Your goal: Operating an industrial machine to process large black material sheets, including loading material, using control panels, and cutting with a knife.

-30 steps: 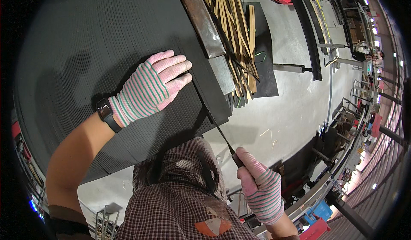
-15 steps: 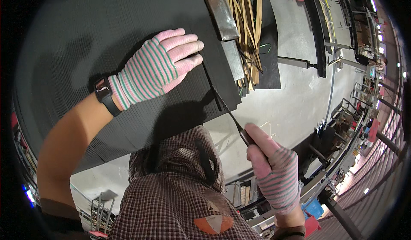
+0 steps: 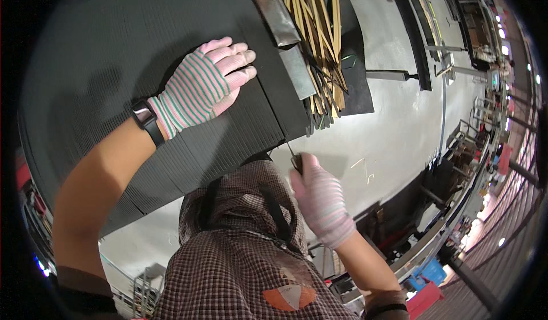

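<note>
My left hand (image 3: 208, 86), in a pink-and-green striped knit glove, lies flat on a black ribbed sheet (image 3: 240, 132). Its fingers are stretched out and point toward a straight dark slit (image 3: 270, 104) in the sheet. In my gloved right hand (image 3: 322, 203) is a knife (image 3: 296, 161), with the fingers wrapped round its dark handle. The thin blade reaches the sheet's near edge at the end of the slit. Most of the handle is hidden in the fist. To the right of the slit runs a smooth black strip (image 3: 285, 100).
A worn metal bar (image 3: 277, 15) and a lighter metal piece (image 3: 298, 72) lie along the sheet's right side. Beyond them are a heap of thin wooden strips (image 3: 311, 29) and a black offcut (image 3: 355, 57) over a grey surface (image 3: 394, 120). Dark rails (image 3: 408, 29) stand farther right.
My right hand and the knife have moved left and closer to the sheet's edge. The blade has slid along the slit to the near edge. My left hand stays flat; the view has shifted slightly.
</note>
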Demonstrator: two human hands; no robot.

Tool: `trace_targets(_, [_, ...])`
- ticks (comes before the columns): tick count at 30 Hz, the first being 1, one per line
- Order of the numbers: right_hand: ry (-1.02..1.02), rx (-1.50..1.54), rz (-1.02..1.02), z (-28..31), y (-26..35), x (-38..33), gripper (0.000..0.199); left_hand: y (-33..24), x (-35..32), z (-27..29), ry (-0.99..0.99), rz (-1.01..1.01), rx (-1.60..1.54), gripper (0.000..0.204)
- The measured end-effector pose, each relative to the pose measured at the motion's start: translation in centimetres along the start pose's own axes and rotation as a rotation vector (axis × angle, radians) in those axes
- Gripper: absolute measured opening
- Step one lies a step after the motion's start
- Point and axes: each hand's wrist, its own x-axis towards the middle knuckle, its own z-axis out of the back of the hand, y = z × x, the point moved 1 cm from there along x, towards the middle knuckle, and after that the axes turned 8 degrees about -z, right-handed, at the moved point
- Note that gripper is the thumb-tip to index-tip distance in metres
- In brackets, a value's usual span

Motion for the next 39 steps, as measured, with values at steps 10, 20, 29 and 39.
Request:
trace_targets(10, [0.006, -0.141, -0.102, -4.1, -4.3, 2.9, 0.031, -0.2, 0.9, 0.2, 0.064, -0.031, 0.053, 0.023])
trace_targets(20, [0.064, -0.092, -0.143, -4.3, -3.9, 4.4, 0.03, -0.4, 1.8, 0.5, 0.15, -0.073, 0.056, 0.024])
trace_targets(29, [0.105, -0.127, -0.179, -7.3, -8.5, 3.5, 0.031, -0.3, 1.4, 0.6, 0.22, -0.069, 0.071, 0.026])
trace_targets(39, [0.031, 0.011, -0.02, -9.5, -9.1, 6.6, 0.014, -0.3, 0.9, 0.8, 0.228, -0.069, 0.115, 0.029])
